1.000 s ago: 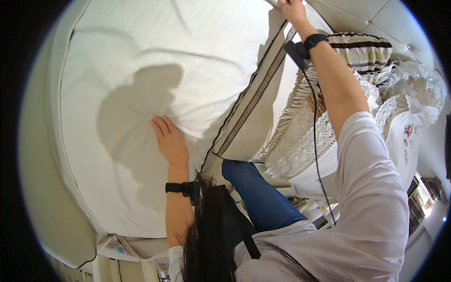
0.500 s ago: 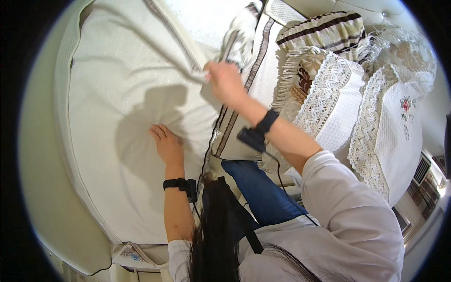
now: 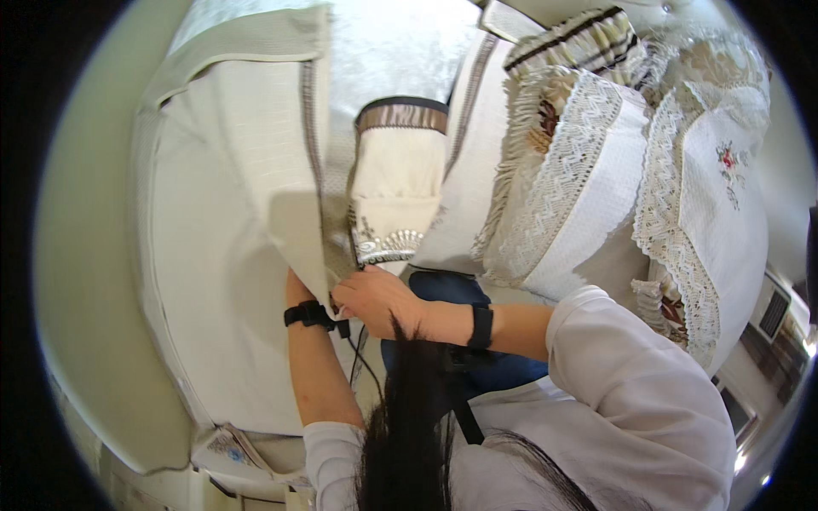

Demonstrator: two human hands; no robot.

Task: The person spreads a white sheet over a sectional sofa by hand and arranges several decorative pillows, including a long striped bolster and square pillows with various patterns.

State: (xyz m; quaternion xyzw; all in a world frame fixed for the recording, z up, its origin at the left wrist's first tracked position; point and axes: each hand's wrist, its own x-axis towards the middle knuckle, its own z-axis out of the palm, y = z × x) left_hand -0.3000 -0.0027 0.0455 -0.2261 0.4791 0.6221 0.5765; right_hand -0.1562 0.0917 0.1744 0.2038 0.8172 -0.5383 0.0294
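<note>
A cream cloth cover [image 3: 213, 170] with brown trim lies over the seat, its right side folded back in a long flap [image 3: 281, 179]. My right hand [image 3: 379, 300] is closed on the near corner of this flap, beside my left wrist. My left hand goes under the flap, so its fingers are hidden; only the wrist with a black strap and the forearm [image 3: 324, 383] show. Just beyond my right hand lies a narrow cream cloth piece [image 3: 399, 166] with a shiny brown band at its far end and a beaded pattern at its near end.
To the right lie white lace-edged cloths [image 3: 588, 170], a striped ruffled cushion [image 3: 579, 47] and a white cloth with an embroidered red flower [image 3: 727, 160]. A pale padded backrest [image 3: 94, 255] curves along the left. A black cable [image 3: 366, 366] hangs from my left wrist strap.
My right hand has come toward me, drawing the cover's edge near and folding it over my left hand. The narrow banded piece, bunched before, now lies flatter and nearer.
</note>
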